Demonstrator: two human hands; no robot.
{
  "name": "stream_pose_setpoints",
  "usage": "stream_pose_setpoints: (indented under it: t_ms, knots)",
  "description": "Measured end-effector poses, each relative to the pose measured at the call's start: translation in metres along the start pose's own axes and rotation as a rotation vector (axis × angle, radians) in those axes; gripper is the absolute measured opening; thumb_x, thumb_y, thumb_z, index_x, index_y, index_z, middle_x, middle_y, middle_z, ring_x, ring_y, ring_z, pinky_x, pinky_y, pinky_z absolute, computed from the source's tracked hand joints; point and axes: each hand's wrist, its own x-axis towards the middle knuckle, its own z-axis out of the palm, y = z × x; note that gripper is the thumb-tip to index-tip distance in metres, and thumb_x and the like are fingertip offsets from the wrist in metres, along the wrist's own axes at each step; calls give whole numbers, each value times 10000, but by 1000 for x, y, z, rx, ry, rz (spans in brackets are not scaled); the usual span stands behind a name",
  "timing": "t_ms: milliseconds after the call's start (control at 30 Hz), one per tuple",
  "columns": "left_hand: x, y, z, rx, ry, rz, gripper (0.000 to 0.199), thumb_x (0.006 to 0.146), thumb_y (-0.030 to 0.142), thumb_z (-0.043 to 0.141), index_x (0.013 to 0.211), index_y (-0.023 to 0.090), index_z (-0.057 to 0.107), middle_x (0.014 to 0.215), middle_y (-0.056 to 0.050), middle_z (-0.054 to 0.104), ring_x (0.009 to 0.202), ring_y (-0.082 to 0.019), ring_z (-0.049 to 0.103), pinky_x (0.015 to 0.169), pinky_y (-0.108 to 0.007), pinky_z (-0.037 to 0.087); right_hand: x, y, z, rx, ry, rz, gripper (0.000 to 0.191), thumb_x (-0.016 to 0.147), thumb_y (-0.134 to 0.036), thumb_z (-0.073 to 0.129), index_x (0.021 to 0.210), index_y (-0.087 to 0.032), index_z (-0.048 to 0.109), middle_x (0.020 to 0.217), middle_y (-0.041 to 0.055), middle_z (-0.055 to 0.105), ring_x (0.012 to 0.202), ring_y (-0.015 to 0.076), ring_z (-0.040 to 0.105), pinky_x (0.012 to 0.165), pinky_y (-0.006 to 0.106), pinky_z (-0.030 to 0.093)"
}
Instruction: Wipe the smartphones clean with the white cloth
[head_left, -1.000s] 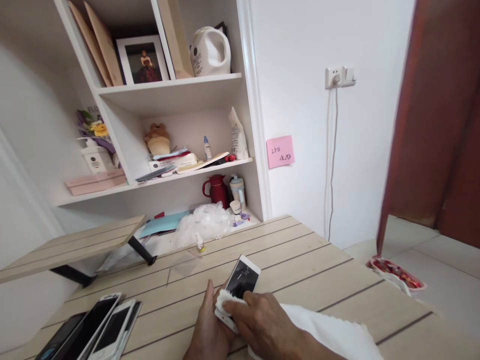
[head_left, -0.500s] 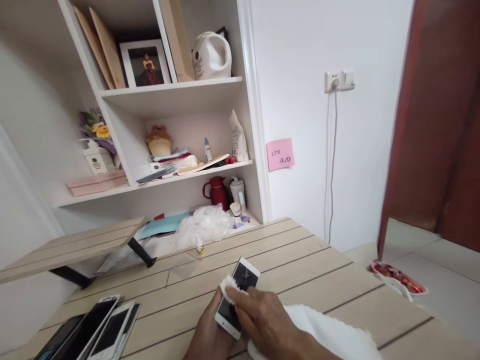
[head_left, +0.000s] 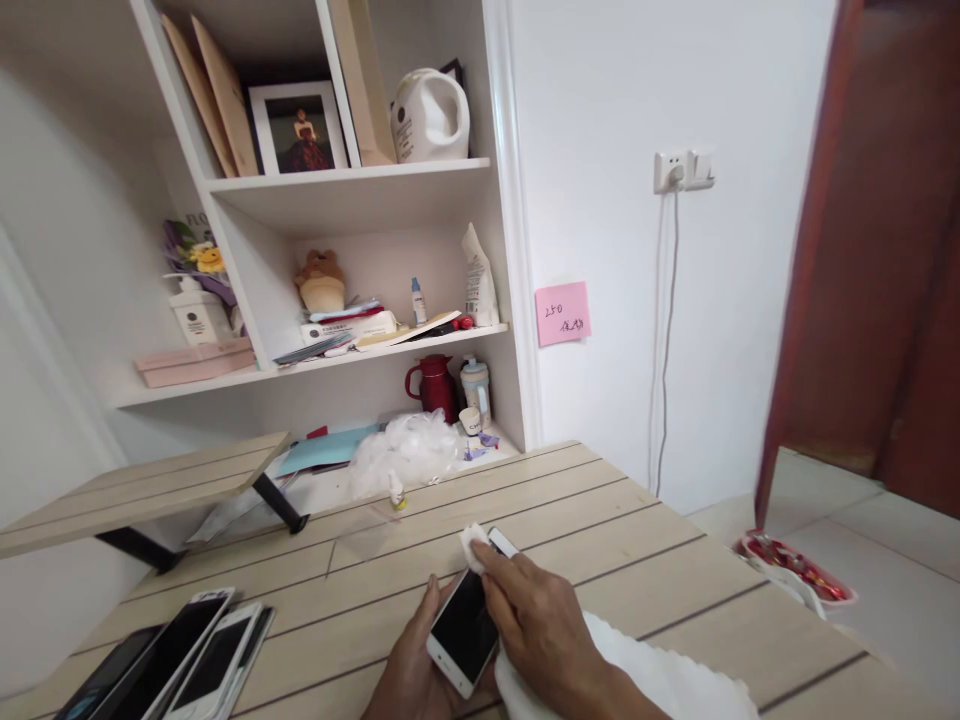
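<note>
My left hand (head_left: 409, 650) holds a white smartphone (head_left: 463, 632) from below, with its dark screen facing up. My right hand (head_left: 540, 630) lies over the phone's upper part and pinches a small white cloth pad (head_left: 472, 547) against the top end of the phone. Under my right wrist lies a white towel (head_left: 622, 680) with a wavy edge. Several other phones (head_left: 172, 670) lie stacked at the lower left of the light wooden slatted table (head_left: 600, 570), out of reach of my fingers.
A clear film (head_left: 360, 530) and a small bottle (head_left: 397, 493) lie beyond my hands, in front of a crumpled plastic bag (head_left: 401, 455). White shelves (head_left: 352, 180) hold assorted items. A wooden board (head_left: 142, 490) stands left. A bowl of red items (head_left: 795, 570) sits on the floor right.
The cloth pad has slid from the phone's lower part up to its top end. The phone has turned slightly in my left hand, and more of its dark screen shows.
</note>
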Motion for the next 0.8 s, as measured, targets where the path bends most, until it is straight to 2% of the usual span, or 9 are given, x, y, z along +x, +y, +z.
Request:
stream_pose_setpoints:
  t_ms: [100, 167, 233, 333, 433, 500, 600, 700, 800]
  knots:
    - [-2, 0, 3, 57, 36, 22, 471, 881, 491, 568, 1275, 236, 602, 1092, -102, 737, 896, -255, 690, 739, -345, 497, 0, 4, 1, -2, 34, 52, 430, 980, -196, 373, 1401, -224, 456, 947, 88, 694, 794, 208, 678, 707, 292, 490]
    - [-1, -1, 3, 50, 65, 17, 460, 871, 501, 577, 1235, 224, 629, 1063, -102, 744, 861, -249, 692, 731, -339, 492, -1, 2, 1, -6, 8, 20, 436, 975, -192, 379, 1404, -228, 450, 958, 87, 696, 796, 209, 680, 708, 292, 490]
    - [1, -2, 0, 9, 81, 13, 430, 865, 508, 582, 1137, 189, 677, 989, -101, 757, 860, -252, 691, 740, -332, 486, -2, -4, 1, -25, -83, -72, 440, 960, -193, 400, 1391, -253, 462, 907, 68, 697, 748, 207, 678, 667, 284, 486]
    - [5, -2, -6, -45, 56, -26, 434, 864, 530, 566, 1023, 151, 706, 876, -100, 761, 874, -268, 691, 788, -346, 481, -4, -17, 1, -84, -285, -222, 395, 933, -237, 465, 1318, -299, 527, 782, 32, 678, 620, 206, 651, 558, 265, 448]
    - [5, -1, -8, -77, 15, -19, 435, 872, 528, 553, 1041, 156, 702, 858, -88, 761, 884, -271, 694, 833, -364, 479, -5, -24, -1, -136, -370, -254, 353, 916, -265, 504, 1258, -328, 568, 776, 28, 677, 586, 202, 644, 523, 253, 421]
    - [4, -1, -6, -92, 25, 44, 380, 883, 483, 562, 1026, 160, 705, 900, -85, 766, 914, -261, 694, 859, -359, 477, -4, -21, -2, -144, -336, -199, 398, 919, -231, 486, 1300, -333, 537, 794, 30, 680, 612, 200, 656, 546, 251, 432]
    - [3, -1, -1, -68, 45, 101, 295, 896, 403, 577, 1030, 173, 702, 998, -84, 764, 966, -251, 689, 873, -357, 481, -1, -8, -3, -127, -200, -52, 440, 948, -200, 424, 1375, -289, 481, 857, 57, 694, 708, 211, 682, 624, 270, 468]
    - [4, -3, 2, -25, 88, 107, 237, 892, 333, 596, 1041, 182, 699, 966, -72, 771, 915, -245, 705, 853, -368, 496, 0, 4, 0, -133, -89, 83, 430, 975, -214, 380, 1396, -232, 467, 909, 88, 702, 753, 218, 684, 665, 285, 480]
    - [5, -5, 1, -66, 142, 116, 197, 880, 282, 612, 1008, 165, 705, 931, -68, 772, 869, -227, 710, 856, -358, 500, -2, 5, 3, -109, -129, 57, 430, 974, -214, 381, 1397, -226, 462, 903, 85, 705, 750, 209, 680, 679, 280, 480]
